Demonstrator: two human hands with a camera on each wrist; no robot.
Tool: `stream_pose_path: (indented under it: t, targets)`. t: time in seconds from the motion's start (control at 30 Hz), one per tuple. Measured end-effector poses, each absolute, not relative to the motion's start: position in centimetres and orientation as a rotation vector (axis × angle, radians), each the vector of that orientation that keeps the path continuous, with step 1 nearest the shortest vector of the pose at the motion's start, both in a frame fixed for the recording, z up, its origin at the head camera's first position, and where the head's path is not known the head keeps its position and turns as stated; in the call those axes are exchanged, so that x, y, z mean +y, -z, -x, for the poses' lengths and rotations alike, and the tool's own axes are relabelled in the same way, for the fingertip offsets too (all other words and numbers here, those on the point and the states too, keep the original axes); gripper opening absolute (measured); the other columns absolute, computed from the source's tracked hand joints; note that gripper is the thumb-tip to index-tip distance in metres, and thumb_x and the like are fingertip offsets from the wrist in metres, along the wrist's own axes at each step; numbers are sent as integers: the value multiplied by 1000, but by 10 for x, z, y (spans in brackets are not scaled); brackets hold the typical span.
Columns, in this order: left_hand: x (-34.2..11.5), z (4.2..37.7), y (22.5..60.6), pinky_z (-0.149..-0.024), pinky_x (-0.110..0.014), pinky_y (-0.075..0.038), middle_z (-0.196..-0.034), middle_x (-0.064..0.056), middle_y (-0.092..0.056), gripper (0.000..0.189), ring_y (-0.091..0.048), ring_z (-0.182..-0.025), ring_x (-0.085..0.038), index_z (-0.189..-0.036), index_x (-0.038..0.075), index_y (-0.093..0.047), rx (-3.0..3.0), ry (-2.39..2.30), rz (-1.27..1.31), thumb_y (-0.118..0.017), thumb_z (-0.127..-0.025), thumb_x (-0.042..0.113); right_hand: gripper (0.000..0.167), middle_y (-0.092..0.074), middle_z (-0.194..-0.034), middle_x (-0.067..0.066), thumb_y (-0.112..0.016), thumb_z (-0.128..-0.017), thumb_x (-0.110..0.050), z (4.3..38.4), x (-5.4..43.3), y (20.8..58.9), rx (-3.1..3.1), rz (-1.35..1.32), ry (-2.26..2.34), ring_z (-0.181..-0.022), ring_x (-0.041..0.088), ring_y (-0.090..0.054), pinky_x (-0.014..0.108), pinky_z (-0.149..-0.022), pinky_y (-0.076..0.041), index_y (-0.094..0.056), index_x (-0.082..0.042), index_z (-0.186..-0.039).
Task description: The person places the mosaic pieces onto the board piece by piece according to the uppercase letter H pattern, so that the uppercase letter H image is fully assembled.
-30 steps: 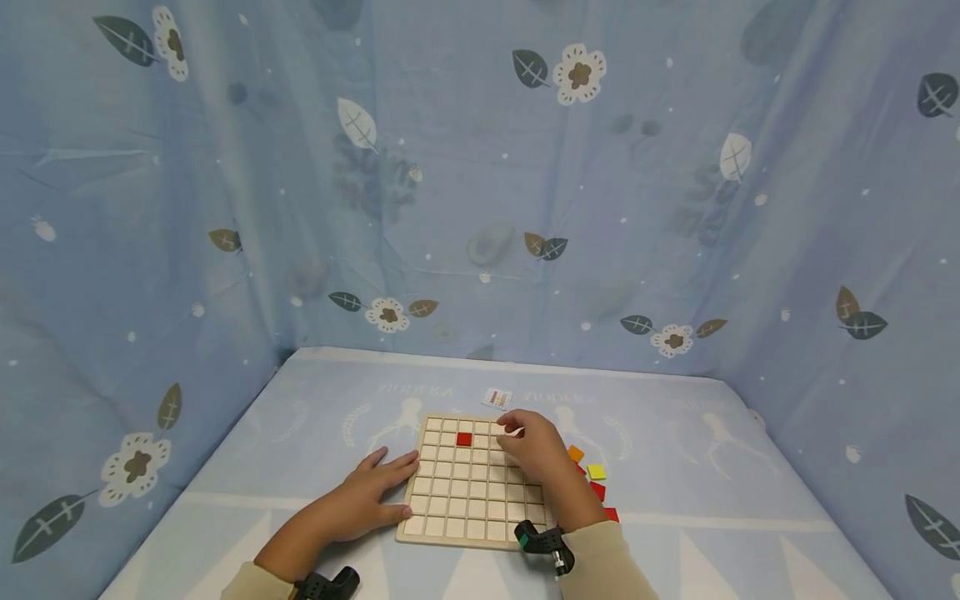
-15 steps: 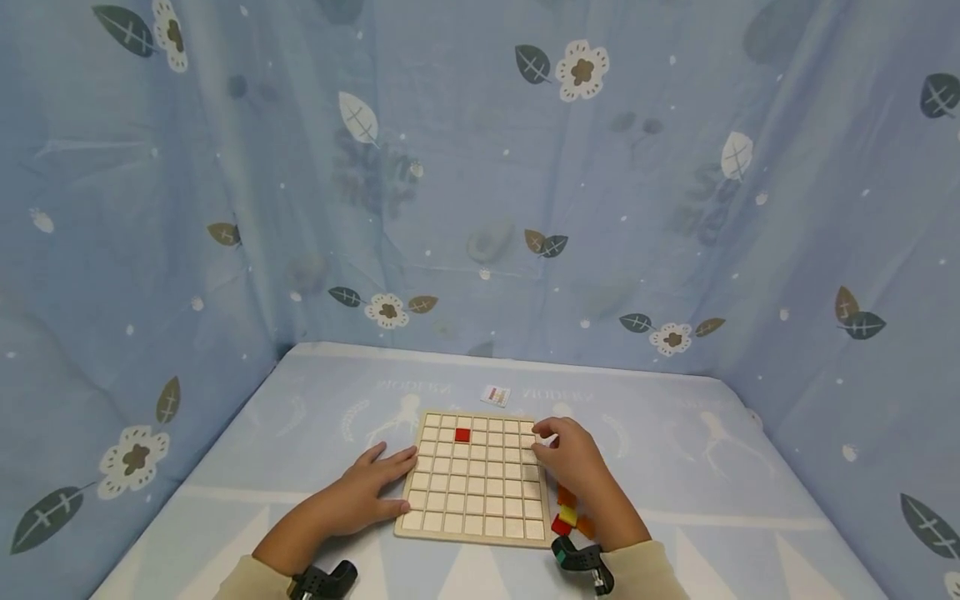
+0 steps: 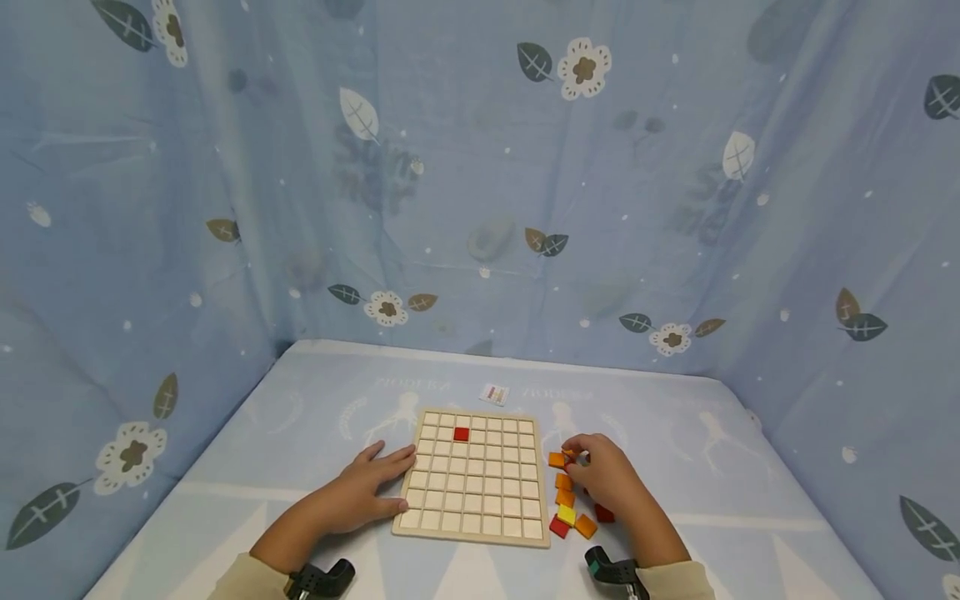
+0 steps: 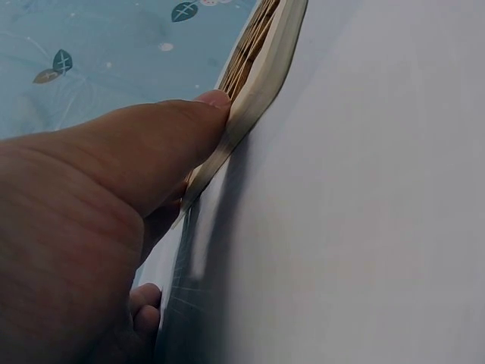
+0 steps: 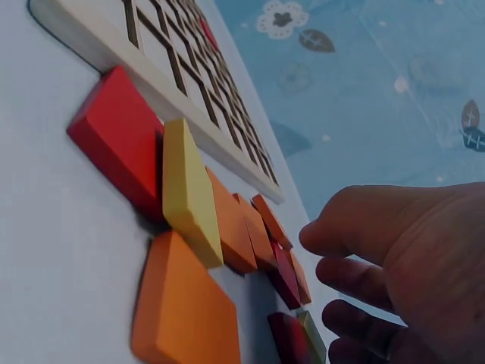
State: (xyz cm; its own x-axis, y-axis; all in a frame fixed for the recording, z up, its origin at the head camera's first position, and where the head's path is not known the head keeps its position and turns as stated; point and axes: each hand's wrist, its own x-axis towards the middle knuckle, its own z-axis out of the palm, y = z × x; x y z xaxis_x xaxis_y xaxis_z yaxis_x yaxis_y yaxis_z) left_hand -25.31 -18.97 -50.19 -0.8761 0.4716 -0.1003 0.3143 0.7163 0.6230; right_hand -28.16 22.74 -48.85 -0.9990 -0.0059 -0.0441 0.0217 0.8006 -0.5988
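Observation:
A wooden grid board (image 3: 471,540) lies flat on the table, with one red square tile (image 3: 461,434) in a cell of its second row from the back. My left hand (image 3: 360,496) rests at the board's left edge, fingers spread and thumb tip (image 4: 214,98) against the rim. Right of the board my right hand (image 3: 609,475) hovers low over loose tiles, fingers bent and apart, with no tile seen between them. Near it lie orange tiles (image 3: 565,497), a yellow tile (image 3: 566,516) and a red tile (image 5: 121,144); the hand partly covers others.
A small printed card (image 3: 494,394) lies behind the board. Blue flowered curtains (image 3: 480,183) close off the back and both sides of the pale patterned table (image 3: 735,467). Each wrist bears a black camera mount (image 3: 322,579).
My right hand has moved from above the board's back right cells, rightward and toward me, to the loose tiles, uncovering the board. My left hand stays at the board's left edge.

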Motion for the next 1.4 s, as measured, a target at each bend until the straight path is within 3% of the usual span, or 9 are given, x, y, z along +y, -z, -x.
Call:
stream_pose_path:
  t: [0.3,0.43,0.83,1.13,1.4]
  targets:
    - [-192,250,500,-116,-83,-13,-173,4,-27,82,-2,-160,-51,-164,20,-39,2676,-898,-586,-77,-95,44,27,-62,-110,3,-80,-90,-9,278,232,494,2908,60,949,-92,22,-55,46,-90,-56,-75,-19,-115]
    - [-193,250,498,-115,-83,-14,-174,3,-27,81,-2,-160,-51,-164,20,-39,2678,-892,-585,-76,-95,43,28,-65,-114,2,-80,-90,-10,279,230,495,2919,65,945,-101,22,-59,52,-99,-56,-75,-20,-116]
    - [-192,250,495,-118,-80,-14,-173,7,-28,79,-2,-161,-48,-163,23,-40,2704,-866,-558,-77,-96,42,35,-66,-130,6,-71,-93,-1,280,233,496,2913,95,871,-118,27,-59,59,-109,-49,-77,-21,-121]
    - [-189,251,500,-117,-80,-15,-173,6,-28,81,-3,-161,-48,-164,22,-39,2705,-873,-580,-76,-96,45,33,-65,-135,10,-70,-96,-3,281,243,495,2911,65,833,-121,30,-60,61,-108,-49,-77,-20,-124]
    - [-185,253,505,-119,-79,-15,-172,10,-28,80,-3,-161,-46,-163,24,-40,2717,-857,-557,-76,-95,45,28,-67,-126,7,-72,-94,-6,283,245,497,2939,51,853,-109,27,-60,58,-107,-50,-77,-17,-119]
